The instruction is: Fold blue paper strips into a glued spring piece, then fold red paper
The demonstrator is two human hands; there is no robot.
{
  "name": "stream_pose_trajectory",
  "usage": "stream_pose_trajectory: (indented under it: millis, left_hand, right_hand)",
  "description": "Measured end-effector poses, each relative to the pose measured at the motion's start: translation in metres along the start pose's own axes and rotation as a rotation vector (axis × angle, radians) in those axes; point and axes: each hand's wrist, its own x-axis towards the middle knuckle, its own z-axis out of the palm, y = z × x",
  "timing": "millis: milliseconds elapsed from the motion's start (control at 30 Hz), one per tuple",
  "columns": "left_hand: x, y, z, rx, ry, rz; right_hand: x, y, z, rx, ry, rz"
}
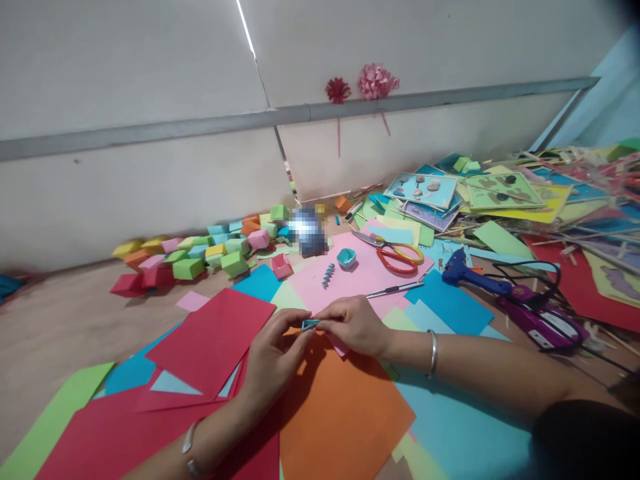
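A small folded piece of light blue paper (310, 325) is pinched between both hands above an orange sheet (345, 413). My left hand (280, 350) grips its left end with thumb and forefinger. On the right end, the thumb and fingers of my right hand (357, 327) are closed. Just beyond the hands, on a pink sheet (320, 253), are a small teal folded paper cup (346, 259), a zigzag paper strip (329, 275), a pen-like tool (395, 289) and scissors with red and yellow handles (400, 259).
Red sheets (213, 340) lie at the left, with several coloured paper cubes (187, 268) behind them. To the right are a blue and purple glue gun (480, 280) with a black cord and picture cards (424, 190). A white panel (140, 193) stands behind.
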Motion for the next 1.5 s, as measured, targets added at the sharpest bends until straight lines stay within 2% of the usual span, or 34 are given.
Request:
stream_pose_trajectory:
  millis: [133, 367, 600, 1000, 1233, 1367, 1500]
  left_hand:
    - [0.000, -0.002, -0.001, 0.052, 0.014, 0.042]
    - [0.002, 0.002, 0.000, -0.107, -0.022, -0.147]
    - [0.001, 0.002, 0.003, -0.166, -0.017, -0.165]
    - [0.001, 0.008, 0.008, -0.373, 0.016, -0.325]
    - [0.001, 0.006, 0.007, -0.294, -0.009, -0.303]
    - [0.004, 0.004, 0.004, -0.190, -0.060, -0.202]
    - [0.001, 0.007, 0.001, -0.016, -0.116, -0.094]
  right_hand:
    - [-0.001, -0.002, 0.000, -0.007, -0.036, -0.003]
    - [-0.003, -0.007, 0.000, -0.106, -0.002, -0.028]
    - [-0.003, -0.006, 0.003, -0.140, 0.049, -0.016]
    - [-0.001, -0.002, 0.003, 0.028, 0.059, 0.012]
    - [-0.002, -0.004, 0.004, -0.093, 0.105, -0.030]
    - [-0.002, 0.000, 0.004, -0.087, 0.061, -0.046]
    - [-0.005, 0.002, 0.008, -0.180, 0.048, -0.061]
